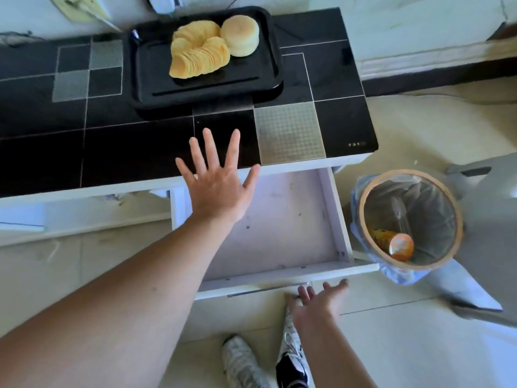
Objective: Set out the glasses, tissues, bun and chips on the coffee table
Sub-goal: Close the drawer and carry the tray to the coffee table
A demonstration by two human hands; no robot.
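A black tray [156, 91] rests on the black tiled coffee table [134, 147]. On it lie a curved stack of yellow chips [197, 50] and a pale round bun [241, 35], touching each other. My left hand [216, 177] hovers with fingers spread above the table's front edge and the pulled-out white drawer [282, 219]. My right hand [316, 301] reaches with straight fingers toward the drawer's front handle [265, 289], holding nothing. No glasses or tissues are in sight.
A lined waste bin [408, 219] with an orange chip can [397, 246] inside stands right of the drawer. My two shoes [268, 359] are on the pale floor below. A white wall and ledge run behind the table.
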